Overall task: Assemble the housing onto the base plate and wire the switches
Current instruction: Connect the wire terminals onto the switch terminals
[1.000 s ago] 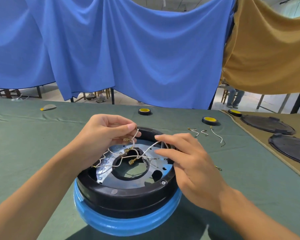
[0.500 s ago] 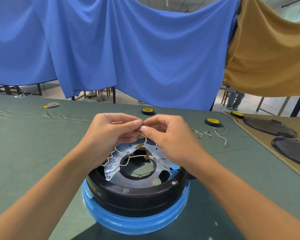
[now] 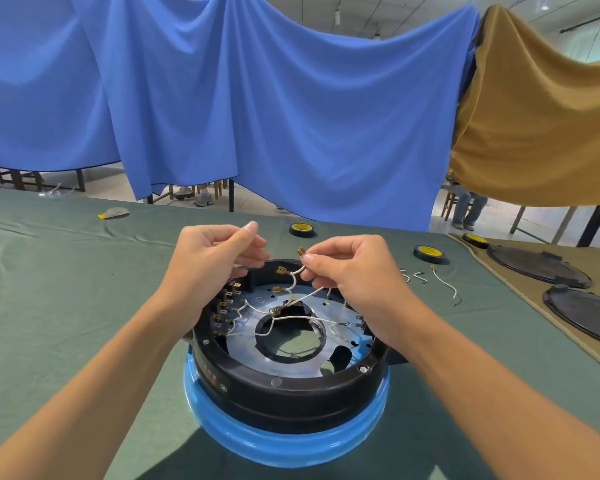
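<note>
Item: black round housing (image 3: 284,386), centre foreground, seated on a blue ring (image 3: 284,443) that rests on the green-clothed table (image 3: 49,299). Inside the housing lies the silvery base plate (image 3: 349,322), with 1 large round hole at its middle. A row of brass switch tabs (image 3: 227,303) lines the inner wall on the left side. Several loose wires (image 3: 293,318) cross above the plate's hole. Right hand (image 3: 357,275): raised over the far rim of the housing, thumb and forefinger pinching a white wire (image 3: 297,271), whose brass terminal (image 3: 300,251) stands up just past the fingertips. Left hand (image 3: 205,268): raised beside it over the far left rim, fingers curled inward with the forefinger tip lifted (whether it pinches any wire cannot be told). The 2 hands are near each other but apart. Also on the table: 3 yellow-and-black tape rolls (image 3: 302,230) toward the far edge, a few spare wire pieces (image 3: 445,285) to the right of the housing, and a small grey-and-yellow object (image 3: 113,213) far left. On the tan cloth at right lie 2 black round lids (image 3: 537,265). Backdrop: a blue curtain (image 3: 257,98) and a tan curtain (image 3: 541,109), hung side by side.
</note>
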Available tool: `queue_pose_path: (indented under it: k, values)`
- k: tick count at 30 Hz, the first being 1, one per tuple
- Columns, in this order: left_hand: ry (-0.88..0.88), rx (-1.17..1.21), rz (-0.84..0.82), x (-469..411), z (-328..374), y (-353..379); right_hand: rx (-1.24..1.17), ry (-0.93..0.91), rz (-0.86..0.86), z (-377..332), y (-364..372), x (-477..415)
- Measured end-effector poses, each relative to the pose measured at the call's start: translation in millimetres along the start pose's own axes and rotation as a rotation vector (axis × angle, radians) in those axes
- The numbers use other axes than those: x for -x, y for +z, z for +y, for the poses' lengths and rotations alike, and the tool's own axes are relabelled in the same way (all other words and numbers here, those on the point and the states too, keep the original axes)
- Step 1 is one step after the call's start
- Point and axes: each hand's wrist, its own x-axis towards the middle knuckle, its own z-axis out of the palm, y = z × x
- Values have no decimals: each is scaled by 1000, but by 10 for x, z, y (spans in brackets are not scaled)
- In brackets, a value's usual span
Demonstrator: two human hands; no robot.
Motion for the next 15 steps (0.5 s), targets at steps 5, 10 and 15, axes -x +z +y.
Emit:
queue_pose_path:
  k: [5, 10, 15]
  values:
    - [43, -122, 10, -46, -99, -107, 8, 11, 5, -79, -39, -39]
    - [-39, -111, -44, -30, -251, -232, -88, 216, -162, -156, -131, -104]
    - [-61, -108, -61, 36, -323, -259, -75, 344, -218, -131, -80, -157]
